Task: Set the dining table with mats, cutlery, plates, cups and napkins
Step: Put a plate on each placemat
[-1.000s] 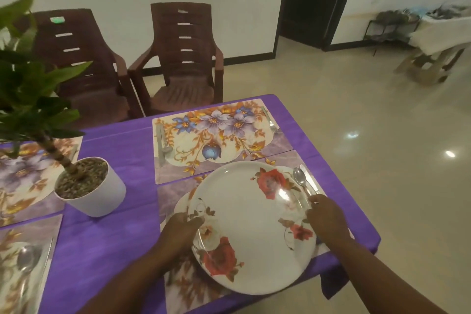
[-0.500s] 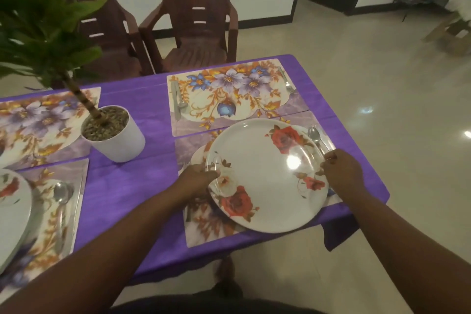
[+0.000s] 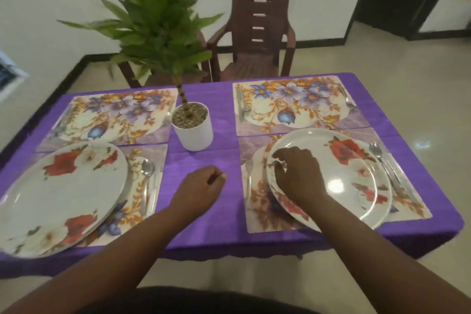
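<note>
I saw right hand (image 3: 297,173) over right plate (image 3: 344,176), fingers curled at its left rim; grip unclear, fingertips blurred. Left hand (image 3: 201,187) hovered loosely curled, holding nothing, over purple tabletop (image 3: 204,209), nearer than plant pot (image 3: 193,126). Spoon (image 3: 382,160) right of that plate, bowl pointing away. Left plate (image 3: 58,196) cut off at frame edge.

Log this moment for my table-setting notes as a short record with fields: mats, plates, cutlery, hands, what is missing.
mats: four floral mats on the purple tablecloth
plates: near-left plate and near-right plate on the near mats; far mats bare of plates
cutlery: spoon beside the left plate; other pieces blurred
hands: right hand rests on the near-right plate; left hand over the cloth, holding nothing
centre: potted plant
missing: cups, napkins not visible
</note>
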